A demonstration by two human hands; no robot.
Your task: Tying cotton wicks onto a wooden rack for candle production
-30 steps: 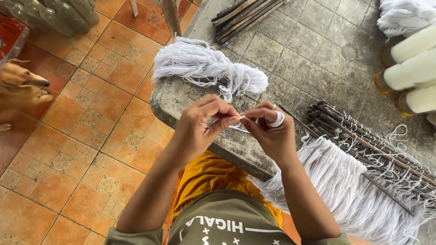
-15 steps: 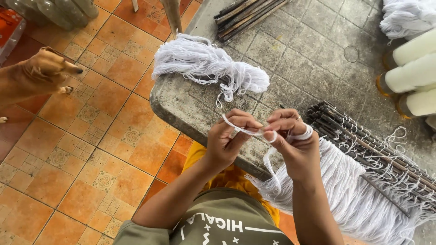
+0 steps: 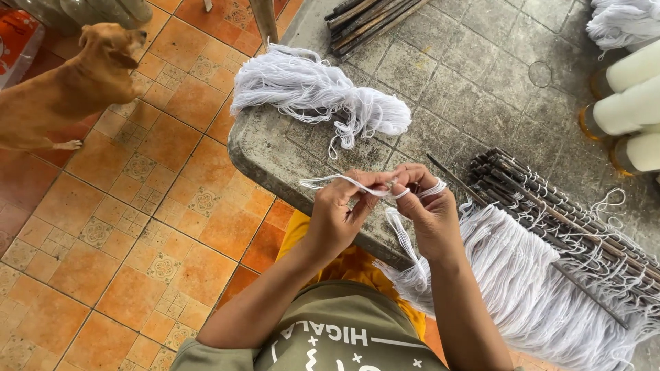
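**Two hands on one white strand at the bench's near edge**

Left hand (image 3: 338,214) pinches a white strand (image 3: 328,181) between thumb and fingers. Right hand (image 3: 426,206) closes on the same strand, loops wound round its fingers, a tail hanging below. One loose skein (image 3: 313,93) near the bench's left edge. Two bundles of dark sticks: one (image 3: 364,15) at the far edge, one (image 3: 557,216) at right, fringed. Three pale spools (image 3: 636,103) along the right edge. Bench (image 3: 467,89): grey, stained stone. Orange tile floor (image 3: 137,227); one tan dog (image 3: 69,89).
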